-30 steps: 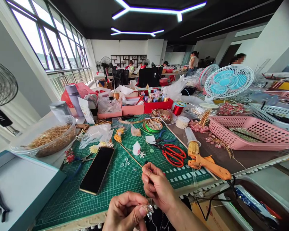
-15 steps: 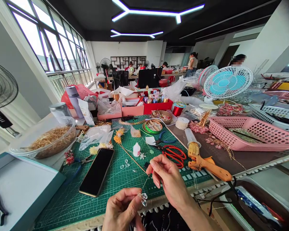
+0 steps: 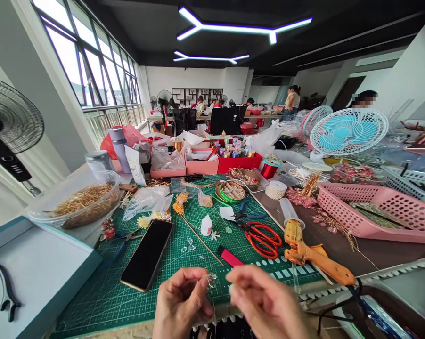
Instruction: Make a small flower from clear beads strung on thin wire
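My left hand [image 3: 184, 299] pinches a small cluster of clear beads [image 3: 211, 279] between thumb and forefinger, above the front edge of the green cutting mat [image 3: 102, 292]. From the cluster a thin wire [image 3: 213, 308] hangs down past the mat's edge. Just right of the beads, apart from them, is my right hand [image 3: 265, 299], slightly blurred. Its thumb and forefinger are drawn together; whatever they hold, if anything, cannot be made out. Loose clear beads [image 3: 191, 245] lie on the mat beyond my left hand. Behind my right hand lies a red-and-black utility knife [image 3: 231, 256].
A phone [image 3: 147, 255] lies left, a white glue bottle [image 3: 206, 225] mid-mat. Red-handled scissors [image 3: 264, 240], blue-handled pliers [image 3: 248, 214] and an orange glue gun [image 3: 311, 256] lie right. Beyond stand a pink basket [image 3: 385, 230] and a bead tray [image 3: 230, 202].
My right hand has come down and toward me, uncovering the knife. The wire, earlier slanting up toward my right hand, now hangs downward. My left hand still pinches the beads.
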The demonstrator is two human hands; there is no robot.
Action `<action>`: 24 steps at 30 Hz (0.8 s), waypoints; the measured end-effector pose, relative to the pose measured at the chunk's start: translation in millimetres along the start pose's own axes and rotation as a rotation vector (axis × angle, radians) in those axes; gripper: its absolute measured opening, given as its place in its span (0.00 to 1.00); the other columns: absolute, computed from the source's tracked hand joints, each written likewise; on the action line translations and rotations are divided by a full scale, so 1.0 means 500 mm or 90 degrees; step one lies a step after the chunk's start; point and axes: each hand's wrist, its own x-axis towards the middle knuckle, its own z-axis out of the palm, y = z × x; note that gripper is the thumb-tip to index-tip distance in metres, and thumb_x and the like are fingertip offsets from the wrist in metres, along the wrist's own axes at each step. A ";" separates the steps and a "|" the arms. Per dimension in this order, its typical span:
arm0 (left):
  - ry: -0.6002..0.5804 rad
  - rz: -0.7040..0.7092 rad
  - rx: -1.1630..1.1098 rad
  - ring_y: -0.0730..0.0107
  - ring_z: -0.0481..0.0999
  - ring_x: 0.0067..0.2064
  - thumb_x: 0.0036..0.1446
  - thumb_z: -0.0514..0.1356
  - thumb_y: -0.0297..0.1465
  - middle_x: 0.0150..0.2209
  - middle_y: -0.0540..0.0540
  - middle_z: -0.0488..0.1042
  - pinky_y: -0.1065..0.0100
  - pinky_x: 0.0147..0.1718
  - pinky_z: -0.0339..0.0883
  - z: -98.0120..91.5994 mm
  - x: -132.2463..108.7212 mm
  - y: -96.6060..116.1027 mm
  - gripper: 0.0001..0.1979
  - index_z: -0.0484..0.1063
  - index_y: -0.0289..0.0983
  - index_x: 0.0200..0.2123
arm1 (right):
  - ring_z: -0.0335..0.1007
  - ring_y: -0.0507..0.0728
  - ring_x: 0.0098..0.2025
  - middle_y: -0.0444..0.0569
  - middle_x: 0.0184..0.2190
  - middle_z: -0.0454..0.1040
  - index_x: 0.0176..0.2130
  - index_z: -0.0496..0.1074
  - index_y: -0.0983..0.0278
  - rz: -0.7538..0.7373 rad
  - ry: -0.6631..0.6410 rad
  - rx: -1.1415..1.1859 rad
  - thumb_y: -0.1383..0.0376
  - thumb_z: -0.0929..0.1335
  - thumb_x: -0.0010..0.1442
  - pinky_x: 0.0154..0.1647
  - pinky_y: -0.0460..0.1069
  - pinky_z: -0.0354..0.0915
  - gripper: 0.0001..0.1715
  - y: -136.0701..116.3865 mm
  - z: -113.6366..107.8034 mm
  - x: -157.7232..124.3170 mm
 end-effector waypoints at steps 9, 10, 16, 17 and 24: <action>-0.024 -0.017 -0.013 0.76 0.76 0.21 0.39 0.72 0.33 0.20 0.51 0.80 0.79 0.20 0.68 -0.014 0.013 -0.004 0.10 0.78 0.36 0.27 | 0.57 0.43 0.14 0.44 0.20 0.70 0.25 0.65 0.65 0.260 -0.163 0.355 0.47 0.75 0.40 0.13 0.38 0.48 0.28 0.037 0.036 0.028; -0.034 -0.039 -0.023 0.75 0.77 0.21 0.39 0.72 0.34 0.20 0.50 0.80 0.78 0.21 0.69 -0.013 0.013 -0.002 0.11 0.78 0.35 0.27 | 0.59 0.44 0.14 0.45 0.21 0.71 0.25 0.65 0.65 0.230 -0.129 0.334 0.46 0.74 0.41 0.13 0.39 0.51 0.28 0.038 0.035 0.029; -0.009 -0.084 -0.072 0.72 0.77 0.19 0.31 0.74 0.37 0.22 0.45 0.81 0.75 0.19 0.70 0.001 0.009 0.003 0.20 0.76 0.31 0.29 | 0.57 0.46 0.13 0.42 0.18 0.66 0.26 0.67 0.64 0.050 0.091 0.040 0.43 0.66 0.53 0.13 0.42 0.55 0.26 0.048 0.029 0.043; 0.001 -0.082 -0.070 0.72 0.77 0.19 0.30 0.74 0.37 0.21 0.45 0.81 0.75 0.18 0.69 0.002 0.009 0.002 0.21 0.76 0.31 0.29 | 0.55 0.46 0.13 0.42 0.17 0.65 0.26 0.68 0.63 0.005 0.115 -0.011 0.46 0.65 0.56 0.13 0.42 0.54 0.24 0.052 0.029 0.045; 0.024 -0.087 -0.056 0.74 0.76 0.18 0.28 0.74 0.39 0.18 0.47 0.79 0.76 0.17 0.68 0.007 0.012 0.004 0.22 0.76 0.31 0.27 | 0.62 0.50 0.20 0.43 0.21 0.69 0.26 0.67 0.60 -0.181 0.236 -0.217 0.58 0.65 0.60 0.23 0.44 0.60 0.13 0.062 0.033 0.047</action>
